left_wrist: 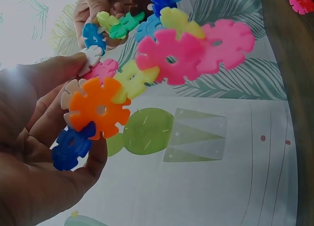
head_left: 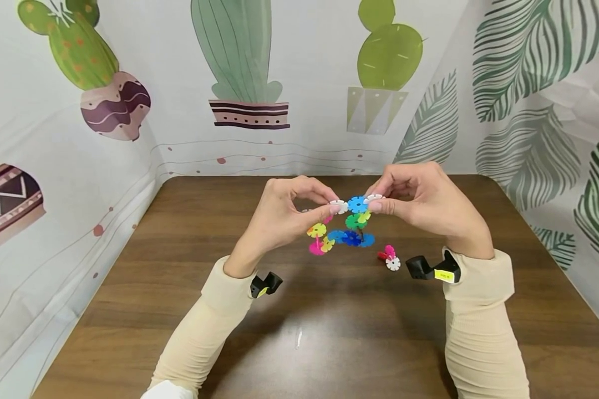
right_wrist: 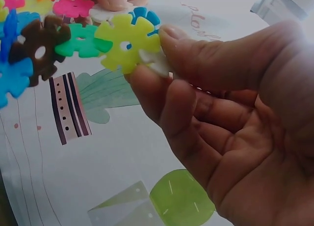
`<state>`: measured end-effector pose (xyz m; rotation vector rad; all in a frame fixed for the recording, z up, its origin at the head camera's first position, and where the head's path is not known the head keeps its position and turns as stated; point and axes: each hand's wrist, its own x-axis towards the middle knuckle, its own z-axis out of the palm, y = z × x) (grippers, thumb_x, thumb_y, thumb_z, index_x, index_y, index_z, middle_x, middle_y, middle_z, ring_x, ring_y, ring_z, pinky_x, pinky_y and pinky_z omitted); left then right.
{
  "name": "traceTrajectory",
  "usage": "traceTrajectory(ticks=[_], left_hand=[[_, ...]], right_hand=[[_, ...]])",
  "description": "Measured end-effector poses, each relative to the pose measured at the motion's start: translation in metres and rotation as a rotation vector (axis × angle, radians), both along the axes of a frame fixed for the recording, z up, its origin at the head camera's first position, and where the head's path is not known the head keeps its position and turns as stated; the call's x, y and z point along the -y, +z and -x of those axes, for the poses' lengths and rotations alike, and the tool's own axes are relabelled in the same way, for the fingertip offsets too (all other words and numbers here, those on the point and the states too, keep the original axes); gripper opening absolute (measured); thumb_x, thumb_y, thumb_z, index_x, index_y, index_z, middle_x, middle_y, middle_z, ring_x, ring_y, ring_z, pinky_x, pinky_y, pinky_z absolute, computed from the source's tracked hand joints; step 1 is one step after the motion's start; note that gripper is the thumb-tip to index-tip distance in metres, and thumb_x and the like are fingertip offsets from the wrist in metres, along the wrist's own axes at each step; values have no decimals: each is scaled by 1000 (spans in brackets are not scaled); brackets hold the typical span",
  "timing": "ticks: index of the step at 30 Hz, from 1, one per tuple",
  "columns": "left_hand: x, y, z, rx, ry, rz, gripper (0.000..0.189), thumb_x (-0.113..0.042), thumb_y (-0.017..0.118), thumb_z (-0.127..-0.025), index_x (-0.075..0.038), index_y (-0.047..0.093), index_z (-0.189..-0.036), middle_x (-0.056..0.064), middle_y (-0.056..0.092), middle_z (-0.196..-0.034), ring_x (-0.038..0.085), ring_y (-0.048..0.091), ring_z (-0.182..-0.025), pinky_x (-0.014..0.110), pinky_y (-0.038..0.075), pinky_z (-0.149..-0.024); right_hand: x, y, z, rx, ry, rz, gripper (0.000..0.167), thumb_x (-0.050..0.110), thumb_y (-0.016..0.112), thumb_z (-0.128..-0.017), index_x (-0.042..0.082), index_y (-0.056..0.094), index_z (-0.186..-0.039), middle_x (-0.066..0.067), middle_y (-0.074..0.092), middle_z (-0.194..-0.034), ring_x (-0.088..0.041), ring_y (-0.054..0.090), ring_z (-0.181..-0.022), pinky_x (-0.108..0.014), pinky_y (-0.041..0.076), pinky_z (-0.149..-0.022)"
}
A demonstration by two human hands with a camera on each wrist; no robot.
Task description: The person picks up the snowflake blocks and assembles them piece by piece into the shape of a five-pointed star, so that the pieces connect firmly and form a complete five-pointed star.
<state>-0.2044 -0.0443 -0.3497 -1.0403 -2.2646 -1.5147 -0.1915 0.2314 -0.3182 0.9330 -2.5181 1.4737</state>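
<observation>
Both hands hold up a ring of interlocking plastic snowflake discs point(head_left: 351, 238) above the table. My left hand point(head_left: 284, 213) pinches a white disc point(head_left: 339, 206) at the ring's upper left between thumb and fingers. With thumb and forefinger, my right hand point(head_left: 419, 202) grips a second white disc point(right_wrist: 156, 62) at the other side. Between these two sits a light blue disc point(head_left: 358, 204). In the left wrist view, an orange disc point(left_wrist: 100, 109) and a dark blue disc point(left_wrist: 71, 146) hang by the left fingers. A yellow disc point(right_wrist: 122, 44) adjoins the right fingertips.
On the brown wooden table point(head_left: 145, 310), to the right below the ring, lies a small joined cluster with a white disc point(head_left: 392, 263), a pink one and a red one. A cloth printed with cacti and leaves point(head_left: 314, 66) stands behind the table.
</observation>
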Motion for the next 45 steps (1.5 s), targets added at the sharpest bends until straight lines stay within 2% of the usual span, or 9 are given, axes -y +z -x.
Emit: traceTrajectory(ticks=[5, 18, 20, 24, 27, 30, 33, 37, 45], left_hand=[[-1, 0, 0, -12, -7, 2, 12, -13, 90, -89, -13, 82, -99, -2, 83, -89, 4, 78, -81, 30, 58, -72], [-5, 0, -1, 8, -55, -54, 12, -11, 91, -87, -11, 83, -96, -1, 82, -82, 8, 77, -74, 31, 58, -73], [-3, 2, 0, 7, -49, -41, 12, -13, 90, -88, -13, 83, -98, -3, 82, -85, 7, 77, -76, 30, 59, -74], [7, 7, 4, 1, -16, 10, 23, -21, 88, -92, -19, 79, -112, -9, 82, -102, 5, 76, -94, 32, 60, -86], [20, 11, 7, 69, -12, 74, 41, -26, 88, -92, -26, 72, -130, -12, 78, -122, 7, 73, -110, 38, 59, -89], [29, 13, 8, 192, -33, 151, 55, -29, 90, -89, -31, 66, -139, -12, 73, -131, 8, 72, -114, 38, 62, -92], [32, 12, 9, 257, -38, 183, 51, -27, 91, -88, -29, 71, -134, -7, 77, -121, 12, 74, -100, 33, 63, -85], [33, 12, 9, 282, -32, 137, 36, -21, 91, -89, -22, 78, -122, 3, 79, -102, 20, 74, -81, 27, 61, -73], [36, 15, 9, 279, -17, 128, 37, -16, 93, -86, -19, 80, -120, 5, 78, -99, 21, 76, -79, 27, 64, -73]], right_hand=[[1, 1, 0, 16, 10, -10, 9, 10, 85, -92, 16, 79, -92, -4, 82, -92, -19, 78, -81, -26, 63, -78], [4, -1, -1, 35, 33, 24, 12, 4, 86, -90, 13, 78, -88, -4, 82, -93, -20, 80, -84, -28, 64, -76], [4, -1, -1, 32, 32, 26, 12, 5, 86, -90, 14, 78, -89, -4, 82, -93, -21, 80, -84, -28, 64, -77], [2, 1, 0, 5, -4, 16, 10, 7, 86, -91, 14, 78, -90, -2, 82, -93, -19, 79, -82, -25, 63, -77], [-3, 2, 0, -2, -61, 33, 10, 7, 86, -90, 11, 78, -89, -1, 81, -92, -17, 77, -78, -23, 61, -72], [-8, 3, 1, -1, -101, 76, 11, 4, 87, -89, 8, 77, -89, -1, 80, -92, -17, 76, -75, -23, 59, -68], [-11, 3, 3, -5, -109, 102, 11, 2, 87, -88, 5, 77, -89, -2, 80, -92, -17, 75, -75, -23, 57, -66], [-16, 1, 5, 31, -93, 91, 9, 4, 85, -90, 5, 76, -91, -1, 79, -93, -17, 74, -76, -25, 57, -68], [-27, -3, 11, 115, -69, -14, 8, 11, 83, -95, 8, 76, -99, -2, 78, -96, -20, 73, -82, -28, 57, -72]])
